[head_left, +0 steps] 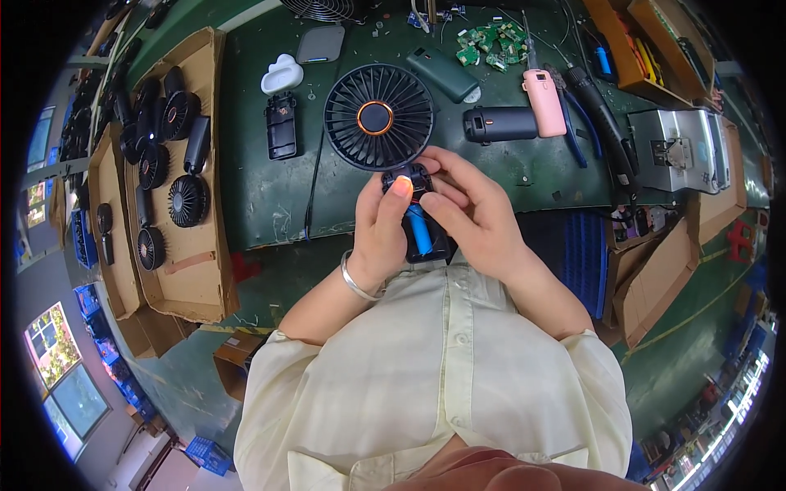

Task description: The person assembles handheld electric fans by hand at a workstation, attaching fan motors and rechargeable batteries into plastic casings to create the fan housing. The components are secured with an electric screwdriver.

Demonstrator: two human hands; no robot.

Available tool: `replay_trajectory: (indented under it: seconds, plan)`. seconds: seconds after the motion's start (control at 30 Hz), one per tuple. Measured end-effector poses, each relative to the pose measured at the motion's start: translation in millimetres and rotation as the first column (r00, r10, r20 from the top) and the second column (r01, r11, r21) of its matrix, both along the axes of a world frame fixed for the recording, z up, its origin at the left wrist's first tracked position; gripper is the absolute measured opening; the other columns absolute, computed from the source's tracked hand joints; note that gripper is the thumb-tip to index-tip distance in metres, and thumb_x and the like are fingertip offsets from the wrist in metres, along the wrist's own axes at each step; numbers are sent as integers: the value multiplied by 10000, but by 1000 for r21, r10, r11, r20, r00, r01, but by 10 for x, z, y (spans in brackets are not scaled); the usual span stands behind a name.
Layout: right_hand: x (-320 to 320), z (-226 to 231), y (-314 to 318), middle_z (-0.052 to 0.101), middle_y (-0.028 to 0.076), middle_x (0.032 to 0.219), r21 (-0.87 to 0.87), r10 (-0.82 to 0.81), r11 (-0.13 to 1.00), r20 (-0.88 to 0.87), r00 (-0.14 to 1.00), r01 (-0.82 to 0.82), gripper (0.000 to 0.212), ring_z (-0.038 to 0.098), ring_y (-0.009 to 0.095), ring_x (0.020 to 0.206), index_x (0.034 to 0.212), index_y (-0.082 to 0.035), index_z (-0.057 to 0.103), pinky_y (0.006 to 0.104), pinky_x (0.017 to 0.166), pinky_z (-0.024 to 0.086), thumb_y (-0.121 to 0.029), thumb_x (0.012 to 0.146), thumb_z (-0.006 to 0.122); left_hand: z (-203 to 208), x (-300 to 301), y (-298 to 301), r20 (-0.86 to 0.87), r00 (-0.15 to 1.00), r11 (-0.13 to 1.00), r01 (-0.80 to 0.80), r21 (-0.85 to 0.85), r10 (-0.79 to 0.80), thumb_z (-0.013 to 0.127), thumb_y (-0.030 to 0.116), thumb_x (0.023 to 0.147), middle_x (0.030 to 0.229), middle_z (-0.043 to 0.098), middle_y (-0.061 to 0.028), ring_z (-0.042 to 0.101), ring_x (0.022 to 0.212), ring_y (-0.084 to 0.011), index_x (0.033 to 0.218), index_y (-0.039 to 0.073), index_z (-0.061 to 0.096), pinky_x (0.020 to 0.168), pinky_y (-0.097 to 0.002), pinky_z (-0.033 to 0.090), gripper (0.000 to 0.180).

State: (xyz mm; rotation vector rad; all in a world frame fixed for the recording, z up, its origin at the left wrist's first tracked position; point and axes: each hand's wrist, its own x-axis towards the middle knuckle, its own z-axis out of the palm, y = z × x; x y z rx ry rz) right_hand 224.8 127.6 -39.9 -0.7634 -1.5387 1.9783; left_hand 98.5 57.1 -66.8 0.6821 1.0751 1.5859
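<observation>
Head view: the near edge of the bench runs beneath the left hand and right hand. Bare surface extends left to the cardboard tray, crossed by a thin cable, and right to the black tool. A green casing lies just beside the fan. Both hands grasp the fan's opened handle, thumbs near the blue battery. The fan head sits ahead of the hands; the handle's lower end shows past the bench edge.

Your head fisheye looks steeply down at left grip and right grip, close; desk beyond, shirt nearer.
</observation>
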Motion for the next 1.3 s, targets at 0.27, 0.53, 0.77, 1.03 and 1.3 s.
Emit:
replay_trajectory:
  seconds: [0.27,0.53,0.77,1.03,1.3]
  plan:
    - [195,-142,617,606,178,1131,882,-450,463,150,880,86,358,569,339,1071,1182,6,567,387,931,449,12,824,585,73,-168,40,347,938,991,47,-127,0,355,346,979,1065,635,-273,671,668,-216,1245,-68,431,578,-294,565,498]
    - [416,-158,856,596,152,1193,859,-343,467,394,853,-210,453,535,336,1147,1177,-12,583,400,974,437,48,734,653,116,-218,85,653,747,992,112,61,-125,474,270,956,1409,422,-223,620,966,-197,1426,-14,284,823,-345,532,581]
    - [104,-40,224,657,133,1026,551,-353,797,91,931,248,413,644,230,944,1102,8,631,312,818,501,-73,724,778,61,-165,142,399,910,993,-117,-18,115,459,185,972,1266,523,-184,552,1060,-210,1270,-8,405,938,-369,466,359]
    - [-170,-73,-64,626,170,1110,727,-364,657,76,928,198,471,637,305,980,1146,11,612,354,838,516,-37,706,773,-9,8,186,127,976,971,-196,137,179,383,257,1015,1356,435,-181,456,1244,-248,1345,11,303,1049,-376,380,419]
    - [-159,-127,-118,594,157,1112,796,-355,582,64,933,167,483,624,317,967,1151,16,598,367,799,531,-33,696,752,-5,41,157,21,981,978,-193,79,192,494,91,958,1285,496,-184,507,1178,-237,1312,9,348,1004,-369,426,392]
